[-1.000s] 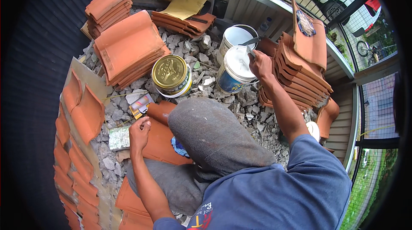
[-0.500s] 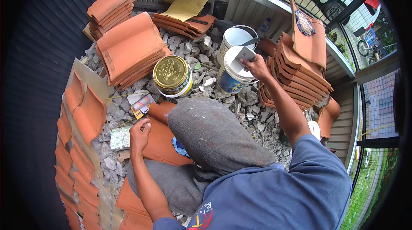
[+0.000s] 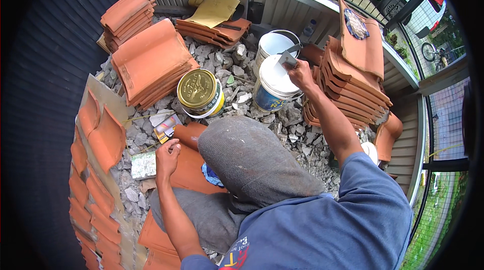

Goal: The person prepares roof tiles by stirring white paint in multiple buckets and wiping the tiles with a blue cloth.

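Note:
My right hand (image 3: 299, 75) grips a flat grey scraper (image 3: 288, 60) above the white lid (image 3: 276, 79) of a blue-and-white bucket (image 3: 266, 97). The scraper is tilted, and my fingers hide part of it. Its blade shows no clear load. My left hand (image 3: 167, 157) hangs over the rubble beside my knee, fingers curled inward toward the thumb. Whether anything small is between them I cannot make out. Close to it lie a small colourful package (image 3: 166, 128) and a pale speckled block (image 3: 143, 165). Under the hand's right side is an orange roof tile (image 3: 187, 168).
A white pail (image 3: 269, 43) with a dark tool across its rim stands behind the bucket. A gold-lidded can (image 3: 196, 88) stands on the rubble (image 3: 222, 63). Stacked tiles (image 3: 146, 63) rise on the left, more tiles (image 3: 348, 83) on the right. A blue crumpled wrapper (image 3: 212, 175) lies by my knee.
The scraper has turned from showing its broad face to a narrower, tilted one, and my right hand has shifted slightly. My left hand stays curled in nearly the same place.

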A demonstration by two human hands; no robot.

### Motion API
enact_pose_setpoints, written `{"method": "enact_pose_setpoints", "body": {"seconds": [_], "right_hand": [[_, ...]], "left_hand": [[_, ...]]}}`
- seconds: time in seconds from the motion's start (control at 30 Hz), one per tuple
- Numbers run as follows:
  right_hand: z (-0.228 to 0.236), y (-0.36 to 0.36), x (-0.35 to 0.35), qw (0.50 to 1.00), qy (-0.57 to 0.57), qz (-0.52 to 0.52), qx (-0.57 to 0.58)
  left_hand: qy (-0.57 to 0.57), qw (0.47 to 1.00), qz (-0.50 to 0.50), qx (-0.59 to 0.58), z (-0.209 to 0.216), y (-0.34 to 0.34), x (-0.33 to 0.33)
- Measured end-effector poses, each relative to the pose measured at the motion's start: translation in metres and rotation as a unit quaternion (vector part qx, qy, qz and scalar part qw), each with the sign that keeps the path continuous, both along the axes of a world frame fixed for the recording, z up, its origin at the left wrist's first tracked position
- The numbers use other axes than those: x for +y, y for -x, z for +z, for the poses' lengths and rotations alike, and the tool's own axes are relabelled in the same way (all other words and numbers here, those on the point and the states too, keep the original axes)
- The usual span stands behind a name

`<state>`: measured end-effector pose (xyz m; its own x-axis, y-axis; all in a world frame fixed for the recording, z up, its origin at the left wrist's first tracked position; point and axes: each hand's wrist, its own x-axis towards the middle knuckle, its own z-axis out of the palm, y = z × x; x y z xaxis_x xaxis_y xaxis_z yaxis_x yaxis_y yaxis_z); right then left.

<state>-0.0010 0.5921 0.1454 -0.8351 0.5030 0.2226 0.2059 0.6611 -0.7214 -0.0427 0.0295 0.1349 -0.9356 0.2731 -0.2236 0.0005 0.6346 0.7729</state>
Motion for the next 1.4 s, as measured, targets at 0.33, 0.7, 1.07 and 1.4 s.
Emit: {"method": "enact_pose_setpoints", "body": {"seconds": [0.33,0.7,1.07,1.4], "right_hand": [[0.003,-0.006,0.008,0.986,-0.150,0.001,0.075],[0.020,-0.045,0.016,0.991,-0.033,0.123,-0.044],[0.023,-0.046,0.033,0.965,0.234,0.078,-0.091],[0.022,-0.031,0.029,0.998,-0.052,-0.026,-0.035]], "left_hand": [[-0.002,1.000,-0.013,-0.005,-0.001,0.001,0.007],[0.010,1.000,-0.028,-0.008,-0.006,0.009,0.011],[0.008,0.999,-0.033,-0.019,-0.013,0.016,0.025],[-0.001,0.999,-0.015,-0.032,-0.015,0.013,0.020]]}}
